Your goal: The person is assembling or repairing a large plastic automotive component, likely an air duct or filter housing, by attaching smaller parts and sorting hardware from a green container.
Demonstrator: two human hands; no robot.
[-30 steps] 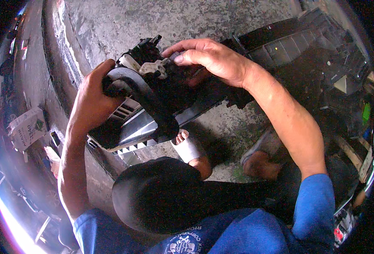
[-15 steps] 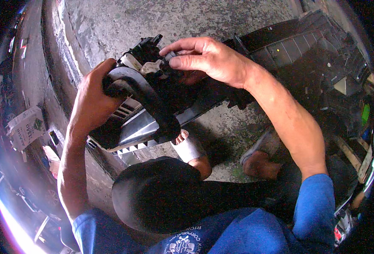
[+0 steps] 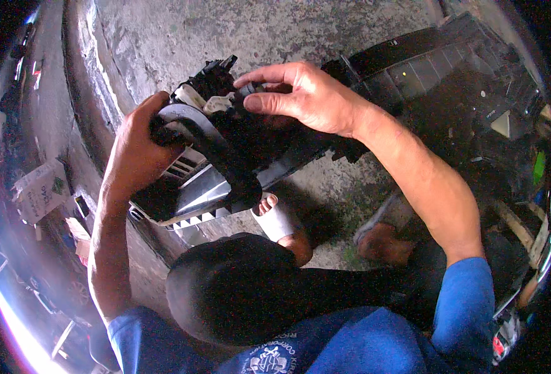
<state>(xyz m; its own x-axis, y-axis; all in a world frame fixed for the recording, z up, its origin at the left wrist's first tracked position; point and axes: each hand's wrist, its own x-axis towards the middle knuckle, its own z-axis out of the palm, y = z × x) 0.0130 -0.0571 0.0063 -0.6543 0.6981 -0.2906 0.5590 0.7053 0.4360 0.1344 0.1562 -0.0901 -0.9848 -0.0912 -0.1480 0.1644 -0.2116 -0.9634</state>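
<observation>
A bulky black plastic assembly (image 3: 216, 187), which looks like a vehicle trim part, is held up above the floor in front of me. A thick curved black piece (image 3: 216, 143) arches over it, and small white plastic pieces (image 3: 218, 103) sit near its far end. My left hand (image 3: 143, 146) is closed around the left end of the curved piece, with its fingertips hidden behind. Beside the white pieces, my right hand (image 3: 303, 100) pinches a small dark round part (image 3: 249, 89) between thumb and fingers. Whether that part is attached to the assembly I cannot tell.
A long black ribbed plastic panel (image 3: 425, 71) lies at the far right, among dark parts. A white carton (image 3: 42, 190) stands at the left. Below the assembly are my sandalled feet (image 3: 278, 221) on the rough concrete floor (image 3: 275, 31).
My right hand has shifted slightly left and down, its thumb and fingers still close together around the small dark part. The assembly has tilted a little; my left hand keeps its hold.
</observation>
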